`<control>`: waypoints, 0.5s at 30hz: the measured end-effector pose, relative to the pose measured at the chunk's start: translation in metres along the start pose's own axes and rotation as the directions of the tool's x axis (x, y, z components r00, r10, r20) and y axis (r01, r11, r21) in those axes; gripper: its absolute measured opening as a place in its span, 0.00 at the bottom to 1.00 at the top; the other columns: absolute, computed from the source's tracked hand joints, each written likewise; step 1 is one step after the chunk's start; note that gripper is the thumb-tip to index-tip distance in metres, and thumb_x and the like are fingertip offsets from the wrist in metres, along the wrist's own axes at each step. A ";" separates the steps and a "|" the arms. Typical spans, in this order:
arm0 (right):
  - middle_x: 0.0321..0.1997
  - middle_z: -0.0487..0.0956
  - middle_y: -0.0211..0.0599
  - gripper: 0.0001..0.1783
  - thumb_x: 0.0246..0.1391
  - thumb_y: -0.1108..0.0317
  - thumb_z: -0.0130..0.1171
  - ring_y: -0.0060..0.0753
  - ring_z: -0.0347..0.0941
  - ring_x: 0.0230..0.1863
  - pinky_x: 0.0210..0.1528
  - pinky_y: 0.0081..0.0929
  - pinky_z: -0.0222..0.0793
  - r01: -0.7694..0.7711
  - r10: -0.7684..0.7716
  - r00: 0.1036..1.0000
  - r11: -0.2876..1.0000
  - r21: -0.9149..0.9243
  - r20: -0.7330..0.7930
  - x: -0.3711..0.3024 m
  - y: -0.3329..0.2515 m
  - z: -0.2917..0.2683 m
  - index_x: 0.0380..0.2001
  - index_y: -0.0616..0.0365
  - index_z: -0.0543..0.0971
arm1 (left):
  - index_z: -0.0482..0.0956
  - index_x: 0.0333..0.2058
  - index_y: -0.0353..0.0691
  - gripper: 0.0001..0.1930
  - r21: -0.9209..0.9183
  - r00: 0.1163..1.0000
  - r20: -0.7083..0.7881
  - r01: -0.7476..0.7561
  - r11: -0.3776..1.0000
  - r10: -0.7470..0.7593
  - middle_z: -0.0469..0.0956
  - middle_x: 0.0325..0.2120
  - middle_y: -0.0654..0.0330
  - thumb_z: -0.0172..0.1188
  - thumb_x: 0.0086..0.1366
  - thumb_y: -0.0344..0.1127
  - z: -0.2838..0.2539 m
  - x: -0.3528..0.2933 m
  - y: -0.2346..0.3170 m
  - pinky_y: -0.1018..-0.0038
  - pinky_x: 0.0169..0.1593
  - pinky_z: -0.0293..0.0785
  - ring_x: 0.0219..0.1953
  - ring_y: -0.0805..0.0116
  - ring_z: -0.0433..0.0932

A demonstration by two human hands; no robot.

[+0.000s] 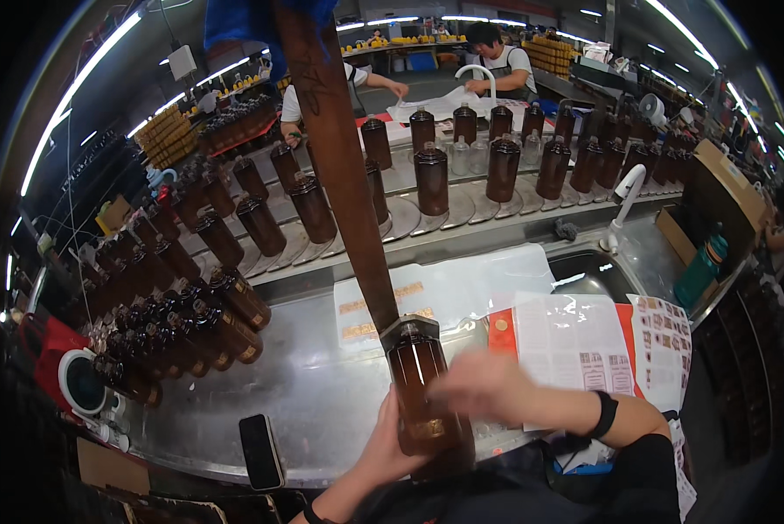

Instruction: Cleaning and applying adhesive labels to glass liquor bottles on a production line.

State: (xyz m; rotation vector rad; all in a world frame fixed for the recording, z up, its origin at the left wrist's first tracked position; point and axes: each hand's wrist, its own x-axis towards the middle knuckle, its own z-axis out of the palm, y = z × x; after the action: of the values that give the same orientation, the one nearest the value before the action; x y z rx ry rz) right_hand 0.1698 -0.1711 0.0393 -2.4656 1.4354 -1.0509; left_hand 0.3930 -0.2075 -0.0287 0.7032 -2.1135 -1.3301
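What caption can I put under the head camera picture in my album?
Left hand holding a brown bottle, right hand blurred at its front, more brown bottles on the slat conveyor beyond.

Glaring ceiling tubes (95, 66), blurred right-hand fingers (454, 384)

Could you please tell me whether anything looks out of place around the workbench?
A few clear bottles stand among the brown bottles, which looks mismatched; a crumpled dark wad also lies near the sink, perhaps stray.
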 end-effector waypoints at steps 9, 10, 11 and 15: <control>0.31 0.77 0.33 0.12 0.49 0.62 0.67 0.37 0.75 0.34 0.35 0.30 0.71 -0.102 0.078 0.980 0.987 0.124 0.182 0.056 -0.055 0.023 0.38 0.50 0.82 | 0.37 0.68 0.33 0.63 0.025 0.999 0.040 0.026 0.999 -0.027 0.48 0.67 0.43 0.76 0.45 0.46 -0.063 -0.032 -0.009 0.60 0.69 0.50 0.70 0.49 0.48; 0.30 0.77 0.34 0.12 0.49 0.63 0.67 0.37 0.75 0.33 0.34 0.30 0.71 0.048 -0.125 0.932 0.973 0.228 0.339 0.058 -0.059 0.029 0.38 0.51 0.82 | 0.37 0.68 0.33 0.63 0.029 0.999 0.031 0.019 0.999 -0.020 0.48 0.66 0.44 0.76 0.45 0.46 -0.069 -0.036 -0.011 0.60 0.69 0.50 0.70 0.49 0.49; 0.28 0.76 0.35 0.11 0.49 0.63 0.67 0.38 0.75 0.30 0.33 0.29 0.70 0.033 -0.173 0.916 0.932 0.360 0.362 0.061 -0.058 0.030 0.37 0.50 0.82 | 0.37 0.68 0.33 0.63 0.038 1.000 0.018 -0.018 0.999 0.017 0.49 0.66 0.44 0.76 0.45 0.45 -0.071 -0.037 -0.011 0.60 0.69 0.50 0.69 0.49 0.49; 0.29 0.76 0.34 0.12 0.48 0.60 0.66 0.40 0.75 0.35 0.36 0.34 0.71 -0.294 0.290 0.955 0.954 -0.063 -0.058 0.073 -0.059 0.036 0.36 0.50 0.81 | 0.38 0.68 0.34 0.62 0.047 0.999 0.033 -0.036 0.998 0.034 0.51 0.65 0.44 0.76 0.45 0.44 -0.088 -0.044 -0.013 0.60 0.69 0.51 0.68 0.49 0.51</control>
State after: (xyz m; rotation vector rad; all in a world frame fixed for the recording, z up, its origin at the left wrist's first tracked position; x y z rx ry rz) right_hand 0.2581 -0.2059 0.0732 -2.1902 1.8121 -1.0179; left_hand 0.4865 -0.2389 -0.0153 0.6650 -2.1794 -1.2849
